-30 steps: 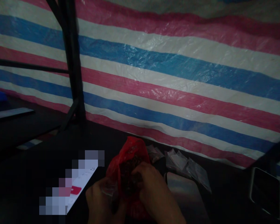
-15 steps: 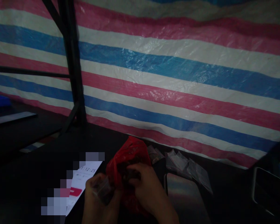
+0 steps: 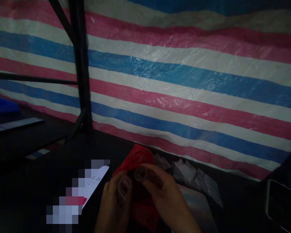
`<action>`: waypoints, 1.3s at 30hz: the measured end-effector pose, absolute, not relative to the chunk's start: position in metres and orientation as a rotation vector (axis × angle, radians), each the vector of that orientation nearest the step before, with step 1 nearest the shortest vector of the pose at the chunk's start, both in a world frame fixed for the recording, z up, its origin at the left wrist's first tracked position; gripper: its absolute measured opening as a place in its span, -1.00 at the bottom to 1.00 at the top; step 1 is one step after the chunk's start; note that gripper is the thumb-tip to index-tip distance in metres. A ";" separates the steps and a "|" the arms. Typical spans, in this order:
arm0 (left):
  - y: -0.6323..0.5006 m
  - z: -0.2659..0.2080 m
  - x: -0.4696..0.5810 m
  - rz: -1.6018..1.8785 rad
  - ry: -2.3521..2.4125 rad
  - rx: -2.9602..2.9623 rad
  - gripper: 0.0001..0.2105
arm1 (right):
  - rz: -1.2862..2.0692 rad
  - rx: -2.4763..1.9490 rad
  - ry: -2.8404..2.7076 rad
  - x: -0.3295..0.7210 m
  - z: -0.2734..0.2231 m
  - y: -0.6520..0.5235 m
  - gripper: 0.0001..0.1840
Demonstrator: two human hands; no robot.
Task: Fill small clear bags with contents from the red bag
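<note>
My left hand (image 3: 113, 197) is closed around a small clear plastic bag (image 3: 124, 187), whose mouth gapes upward. Between the thumb and fingers of my right hand (image 3: 163, 191) is a small round translucent piece (image 3: 140, 173); dim light hides its exact kind. Both hands are over an opened red plastic bag (image 3: 138, 157) on the black table (image 3: 100, 142). What lies inside the red bag is too dark to make out.
Several small clear bags (image 3: 196, 176) lie behind and right of my right hand. A lit phone (image 3: 94, 181) is at left, partly pixelated. A flat silvery object (image 3: 196, 204) and a dark-screened device (image 3: 283, 204) are at right. A black metal frame (image 3: 81, 71) stands before the striped sheet (image 3: 184, 81).
My right hand has come up out of the red bag with the round piece. My left hand has moved right, turning the small bag's mouth upward. The view has shifted slightly.
</note>
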State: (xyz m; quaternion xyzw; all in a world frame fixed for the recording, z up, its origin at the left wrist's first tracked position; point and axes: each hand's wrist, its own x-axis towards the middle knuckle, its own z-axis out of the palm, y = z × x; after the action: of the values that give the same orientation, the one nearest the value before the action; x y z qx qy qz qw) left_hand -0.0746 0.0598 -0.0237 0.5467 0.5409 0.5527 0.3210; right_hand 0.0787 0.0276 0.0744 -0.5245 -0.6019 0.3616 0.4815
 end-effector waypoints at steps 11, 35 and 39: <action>0.058 -0.027 -0.067 1.348 1.337 1.619 -0.65 | 0.605 -1.399 -1.868 0.064 0.088 0.017 -0.39; 0.058 -0.007 -0.084 1.320 1.569 1.238 -0.48 | 0.498 -1.683 -1.736 0.067 0.044 0.046 -0.40; 0.060 0.001 -0.079 1.366 1.496 1.166 -0.58 | 0.553 -1.675 -1.664 0.059 0.037 0.050 -0.37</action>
State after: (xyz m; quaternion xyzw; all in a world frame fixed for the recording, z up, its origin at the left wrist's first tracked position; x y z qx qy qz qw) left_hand -0.0793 0.0603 0.0011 0.4591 0.5891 0.5377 0.3913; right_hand 0.0586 0.0496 0.0365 -0.6468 -0.6425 0.2136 0.3509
